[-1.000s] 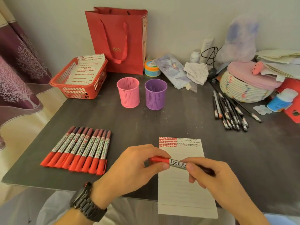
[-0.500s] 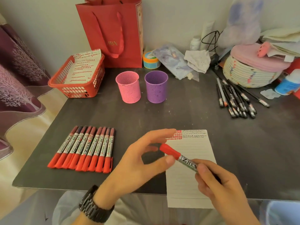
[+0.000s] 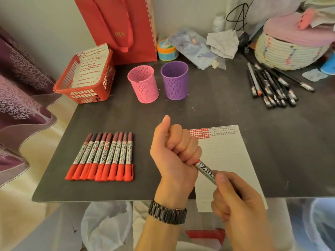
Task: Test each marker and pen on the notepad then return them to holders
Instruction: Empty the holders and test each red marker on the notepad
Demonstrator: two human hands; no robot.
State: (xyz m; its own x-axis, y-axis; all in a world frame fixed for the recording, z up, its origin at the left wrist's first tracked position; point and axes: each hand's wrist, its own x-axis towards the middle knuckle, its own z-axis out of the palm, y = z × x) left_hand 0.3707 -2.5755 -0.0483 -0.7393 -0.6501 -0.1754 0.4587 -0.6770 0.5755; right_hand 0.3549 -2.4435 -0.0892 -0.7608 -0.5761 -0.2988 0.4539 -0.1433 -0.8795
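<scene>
both hands (image 3: 176, 153) gripping red marker (image 3: 206, 172), over notepad (image 3: 228, 160)

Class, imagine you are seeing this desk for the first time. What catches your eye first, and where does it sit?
The hands at front centre stand out first: the left hand is fisted round the cap end of a marker while the right hand grips its barrel, above the notepad. Next comes the neat row of red-capped markers at front left. The pink holder and purple holder stand side by side further back.
</scene>
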